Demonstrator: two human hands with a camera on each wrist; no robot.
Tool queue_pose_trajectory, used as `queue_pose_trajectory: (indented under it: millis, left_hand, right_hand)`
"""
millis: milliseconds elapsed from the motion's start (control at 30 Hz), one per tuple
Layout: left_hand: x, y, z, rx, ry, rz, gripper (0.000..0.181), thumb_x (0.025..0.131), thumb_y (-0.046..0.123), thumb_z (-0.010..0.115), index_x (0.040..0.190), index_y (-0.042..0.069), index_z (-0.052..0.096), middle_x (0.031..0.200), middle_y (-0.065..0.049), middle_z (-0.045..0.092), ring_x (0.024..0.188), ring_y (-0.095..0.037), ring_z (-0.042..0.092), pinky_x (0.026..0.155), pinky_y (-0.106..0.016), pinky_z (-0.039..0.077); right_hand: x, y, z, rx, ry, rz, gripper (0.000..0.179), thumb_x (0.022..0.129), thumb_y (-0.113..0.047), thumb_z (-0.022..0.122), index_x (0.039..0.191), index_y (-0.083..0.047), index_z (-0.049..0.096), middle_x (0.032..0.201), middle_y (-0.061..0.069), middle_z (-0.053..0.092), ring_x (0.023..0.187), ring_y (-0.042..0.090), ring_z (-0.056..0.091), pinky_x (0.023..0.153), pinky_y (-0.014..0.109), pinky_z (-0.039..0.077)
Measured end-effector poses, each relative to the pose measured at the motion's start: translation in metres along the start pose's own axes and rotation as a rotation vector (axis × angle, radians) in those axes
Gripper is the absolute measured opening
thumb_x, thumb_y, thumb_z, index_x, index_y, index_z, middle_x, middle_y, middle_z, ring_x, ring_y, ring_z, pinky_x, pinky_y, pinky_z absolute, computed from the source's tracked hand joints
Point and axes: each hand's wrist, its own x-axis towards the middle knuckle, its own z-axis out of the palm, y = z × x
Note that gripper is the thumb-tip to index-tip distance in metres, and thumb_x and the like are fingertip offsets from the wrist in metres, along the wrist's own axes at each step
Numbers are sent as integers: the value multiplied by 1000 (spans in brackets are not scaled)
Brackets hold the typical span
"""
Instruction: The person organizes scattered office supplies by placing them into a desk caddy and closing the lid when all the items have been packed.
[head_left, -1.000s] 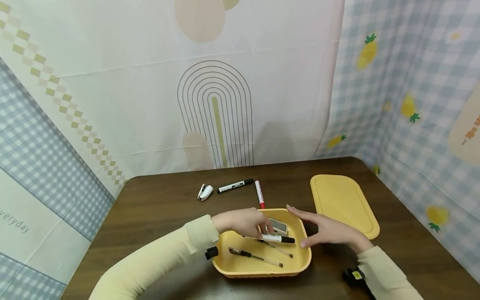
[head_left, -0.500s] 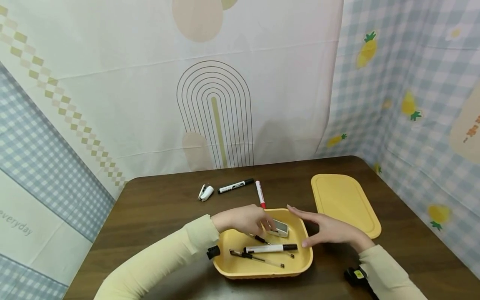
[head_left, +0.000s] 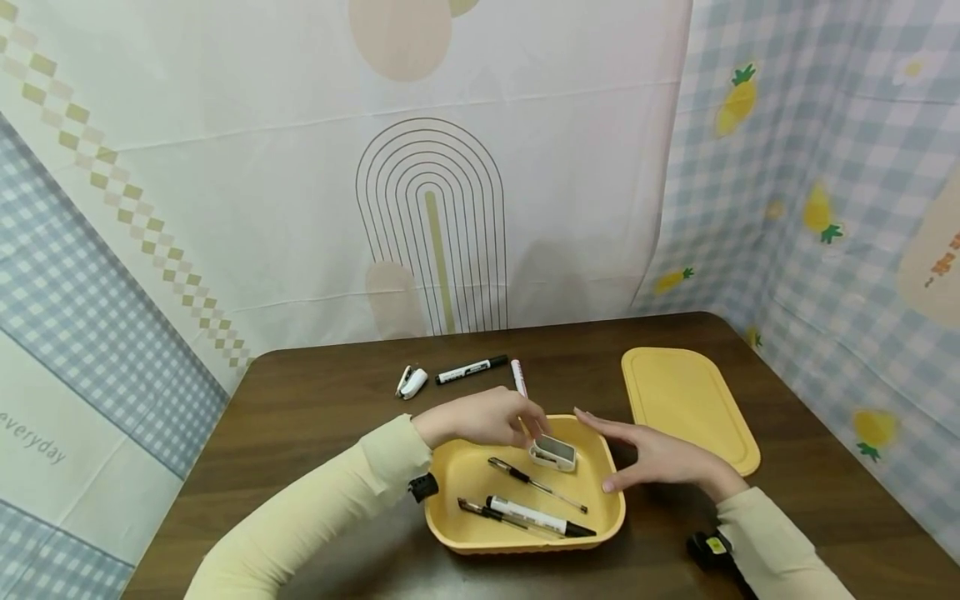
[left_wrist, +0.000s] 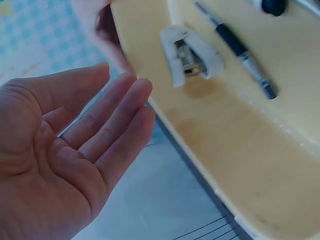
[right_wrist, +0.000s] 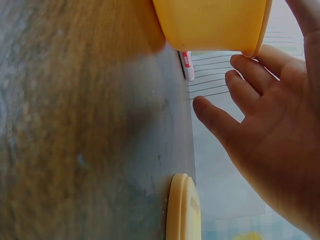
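My left hand hovers at the back rim of a yellow plastic box. In the left wrist view that hand holds nothing, its fingers loosely extended beside the box wall. A small white stapler lies in the box near its fingertips. Also inside are a clear pen with a black grip, a white marker with a black cap, and another pen partly under the marker. My right hand rests its spread thumb and fingers against the box's right rim.
Behind the box on the dark wooden table lie another white stapler, a black-capped marker and a white marker, partly hidden by my left hand. A flat yellow lid lies at the right. Patterned cloth hangs behind.
My left hand let go of the black-capped marker, which now lies lower in the box, over a pen. The hand then drew up and back towards the rear rim. The right hand stayed in place.
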Motion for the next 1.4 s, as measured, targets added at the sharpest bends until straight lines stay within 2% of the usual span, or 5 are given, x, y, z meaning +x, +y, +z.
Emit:
queue_pose_trajectory:
  millis: [200, 367, 667, 933, 1400]
  left_hand:
    - [-6, 1, -17, 6, 70, 17, 30, 98, 6, 64, 127, 8, 68, 113, -5, 73, 104, -12, 68, 87, -22, 51]
    - [-14, 3, -31, -54, 130, 18, 29, 98, 6, 64, 126, 10, 69, 110, 2, 72, 99, -6, 68, 85, -23, 53]
    - [-32, 4, -55, -90, 322, 14, 30, 97, 11, 66, 126, 18, 69, 110, 13, 70, 100, -5, 65, 86, -27, 53]
    - [-44, -1, -66, -145, 372, 29, 31, 99, 16, 65, 130, 18, 67, 118, 6, 69, 108, -10, 65, 90, -36, 53]
    - [-64, -46, -63, -184, 476, -41, 32, 100, 19, 65, 132, 15, 65, 125, 0, 67, 112, -15, 64, 92, -36, 53]
  right_hand:
    - [2, 2, 0, 12, -3, -1, 91, 87, -29, 80, 161, -28, 27, 164, -5, 24, 148, 30, 24, 112, 64, 24]
    - [2, 3, 0, 10, -7, -2, 91, 87, -28, 80, 161, -27, 27, 164, -5, 23, 148, 29, 24, 113, 61, 25]
    - [5, 3, -2, -4, -11, -12, 91, 87, -30, 80, 161, -22, 28, 164, -4, 24, 148, 29, 25, 114, 55, 28]
    - [4, 3, -2, -4, 1, -20, 91, 86, -28, 81, 161, -26, 28, 164, -2, 25, 148, 28, 25, 115, 49, 29]
    - [5, 1, 3, 26, -19, -36, 93, 86, -27, 81, 161, -25, 27, 164, -4, 24, 148, 27, 24, 116, 39, 28]
